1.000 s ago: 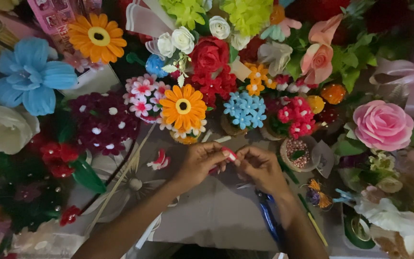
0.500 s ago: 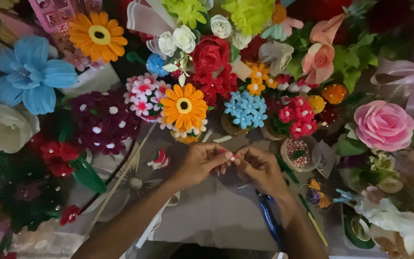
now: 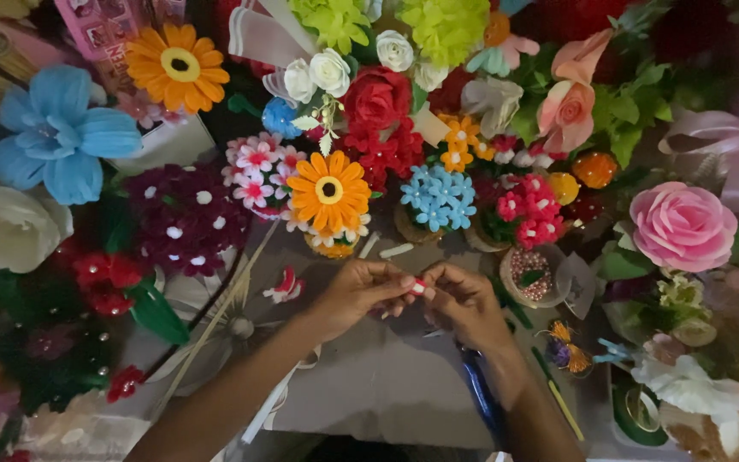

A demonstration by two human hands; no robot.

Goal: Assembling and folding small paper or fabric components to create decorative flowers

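Head view, left hand point(image 3: 359, 295): fingers curled tight, thumb and fingertips pinched on a small red-and-white piece point(image 3: 418, 287).
Head view, right hand point(image 3: 465, 301): fingers bent close, tips meeting the same piece from the other side; what else it grasps cannot be told.
Piece: held between both hands' fingertips, above the grey work surface point(image 3: 387, 385).
Beyond the grip: orange daisy point(image 3: 329, 192) and blue flower cluster point(image 3: 440, 197), near.
Left of the grip: small red-and-white flower point(image 3: 285, 287) lying on the surface, apart from the hand.
Right of the grip: round beaded holder point(image 3: 530, 270), just beside the right hand.
Beneath the right wrist: blue-handled tool point(image 3: 479, 395).
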